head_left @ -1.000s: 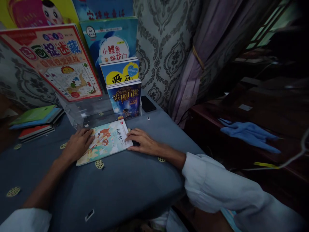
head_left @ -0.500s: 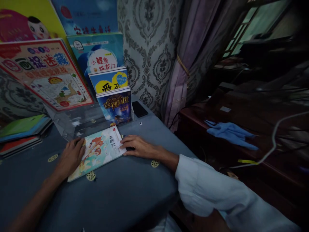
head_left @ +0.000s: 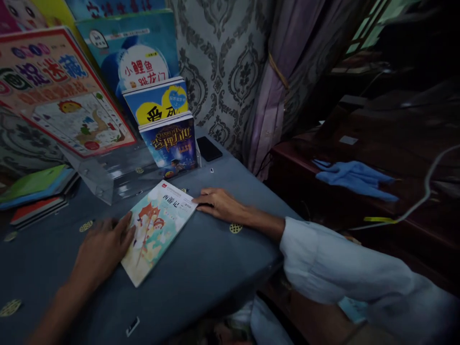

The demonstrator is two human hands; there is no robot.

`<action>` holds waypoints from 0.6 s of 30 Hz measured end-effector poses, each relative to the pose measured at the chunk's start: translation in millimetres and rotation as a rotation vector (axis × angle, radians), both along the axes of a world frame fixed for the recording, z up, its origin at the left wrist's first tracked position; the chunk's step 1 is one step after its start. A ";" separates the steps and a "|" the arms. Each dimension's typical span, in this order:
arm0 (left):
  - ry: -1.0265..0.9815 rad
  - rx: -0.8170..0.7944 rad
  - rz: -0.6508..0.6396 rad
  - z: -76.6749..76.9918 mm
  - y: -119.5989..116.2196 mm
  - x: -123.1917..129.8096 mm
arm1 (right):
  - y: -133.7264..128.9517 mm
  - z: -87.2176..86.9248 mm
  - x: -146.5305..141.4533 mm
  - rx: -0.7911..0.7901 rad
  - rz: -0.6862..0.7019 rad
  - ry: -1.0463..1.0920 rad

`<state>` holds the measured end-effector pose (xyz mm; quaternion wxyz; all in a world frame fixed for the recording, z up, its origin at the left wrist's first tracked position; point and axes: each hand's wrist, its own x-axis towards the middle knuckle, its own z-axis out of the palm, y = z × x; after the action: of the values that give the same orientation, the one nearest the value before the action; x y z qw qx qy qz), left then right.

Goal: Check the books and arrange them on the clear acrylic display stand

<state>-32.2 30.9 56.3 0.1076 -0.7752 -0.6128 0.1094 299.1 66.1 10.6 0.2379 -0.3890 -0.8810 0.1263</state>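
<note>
A thin paperback book [head_left: 158, 230] with a pale cover, an orange and green drawing and Chinese title characters lies face up on the table, turned at a slant. My right hand [head_left: 221, 203] pinches its upper right corner between thumb and fingers. At the book's left edge is my left hand [head_left: 104, 244], palm down, its fingers apart and partly blurred, the nearest ones touching the cover. Just behind the book, a clear plastic stand [head_left: 104, 184] holds several upright books, with a dark blue book [head_left: 170, 146] in front.
A dark phone [head_left: 209, 149] lies beside the stand. Several stacked books [head_left: 39, 189] are at the table's left. Beyond the right edge, a reddish-brown surface [head_left: 298, 160] carries a blue cloth [head_left: 355, 177] and a pale cable [head_left: 427, 187]. A tied purple curtain [head_left: 266, 110] hangs behind.
The book has turned to a steeper slant, its lower end swinging towards me and to the right. My left hand's fingers have loosened at its edge. The camera view has shifted slightly.
</note>
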 end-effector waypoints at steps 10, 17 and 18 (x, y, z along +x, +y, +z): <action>-0.042 -0.181 0.154 5.9 -45.0 29.2 | 29.4 5.8 -38.7 -0.077 -0.045 0.030; -0.061 -0.233 0.209 8.1 -37.2 41.7 | 52.5 0.4 -63.0 -0.040 -0.062 -0.024; -0.060 -0.236 0.208 8.8 -36.5 42.4 | 54.0 -0.1 -64.9 -0.045 -0.072 -0.036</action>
<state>10.3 -5.6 65.1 -0.0146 -0.7179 -0.6754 0.1682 234.3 120.1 10.5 0.2177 -0.4280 -0.8675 0.1303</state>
